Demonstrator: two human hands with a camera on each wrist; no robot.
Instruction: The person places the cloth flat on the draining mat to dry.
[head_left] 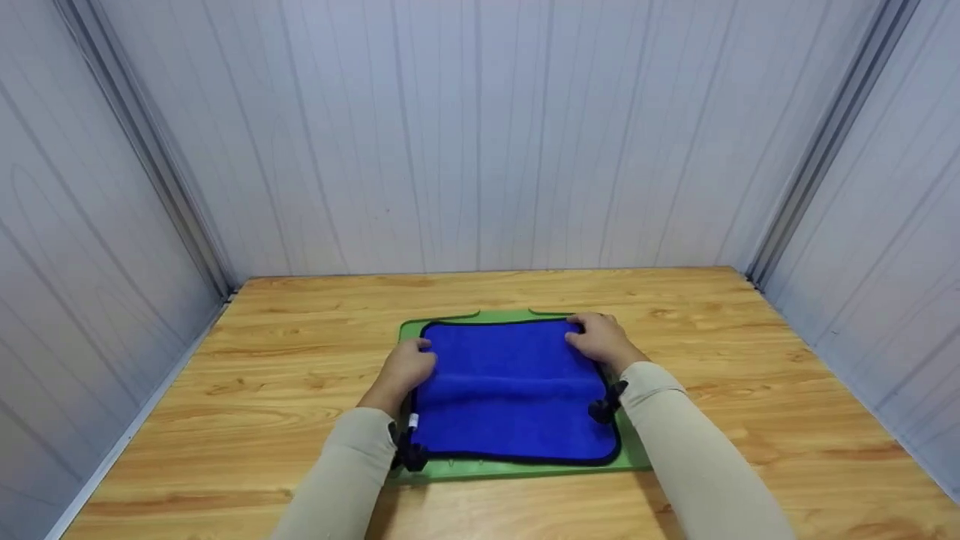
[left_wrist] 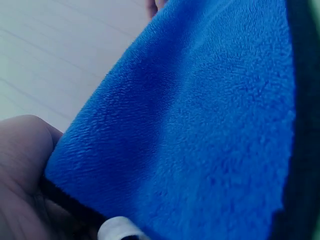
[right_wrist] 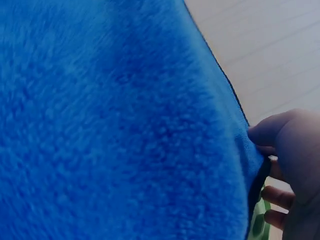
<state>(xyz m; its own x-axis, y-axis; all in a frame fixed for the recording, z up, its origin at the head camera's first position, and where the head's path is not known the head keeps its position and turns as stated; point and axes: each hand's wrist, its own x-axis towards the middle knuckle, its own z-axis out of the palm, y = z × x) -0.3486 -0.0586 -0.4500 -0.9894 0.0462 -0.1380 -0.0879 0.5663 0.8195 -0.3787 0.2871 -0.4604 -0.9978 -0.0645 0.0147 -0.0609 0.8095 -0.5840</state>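
Note:
A blue plush towel (head_left: 517,420) with a dark border is spread out, a raised fold running across its middle. Under it shows a flat green plastic board (head_left: 504,316) with a raised rim. My left hand (head_left: 407,367) holds the towel by its left edge toward the far corner; the left wrist view has the palm (left_wrist: 22,165) against the dark border. At the far right corner, my right hand (head_left: 602,342) pinches the towel between thumb and fingers, as the right wrist view also shows. A small white tag (head_left: 413,421) sits on the towel's left border.
The board rests on a wood-grain table (head_left: 285,390). Pale panelled walls (head_left: 480,135) rise behind the table and along both sides. Black wrist mounts (head_left: 411,454) overlap the towel's near left corner and its right edge in the head view.

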